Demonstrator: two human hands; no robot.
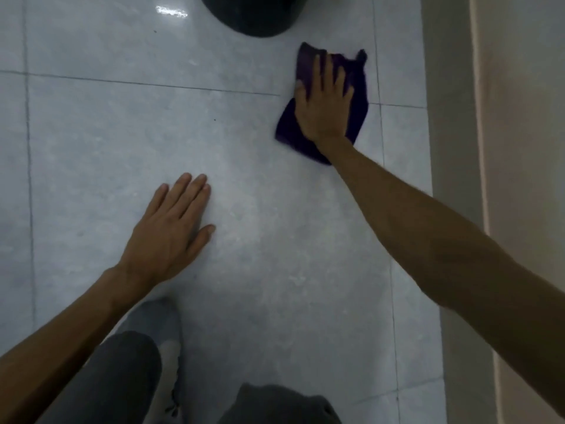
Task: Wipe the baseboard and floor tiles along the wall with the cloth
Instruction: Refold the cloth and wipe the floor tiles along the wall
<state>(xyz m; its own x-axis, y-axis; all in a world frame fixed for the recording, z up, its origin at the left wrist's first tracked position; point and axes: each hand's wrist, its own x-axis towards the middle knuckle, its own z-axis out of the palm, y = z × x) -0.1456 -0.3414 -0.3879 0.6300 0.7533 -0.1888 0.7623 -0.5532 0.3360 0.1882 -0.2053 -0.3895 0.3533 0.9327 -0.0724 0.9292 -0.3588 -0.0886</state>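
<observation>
A dark purple cloth [357, 117] lies crumpled on the pale grey floor tiles [122, 142], a short way left of the baseboard [449, 148]. My right hand [324, 108] presses flat on top of the cloth with the fingers spread, covering its middle. My left hand [171, 231] rests palm down on the bare tile nearer to me, fingers together, holding nothing. The baseboard runs along the right side as a grey-beige strip under the pinkish wall [526, 148].
A dark round object [253, 13] stands on the floor at the top, just beyond the cloth. My knee in dark trousers [122, 377] and a grey shoe [165, 332] are at the bottom. Grout lines cross the tiles.
</observation>
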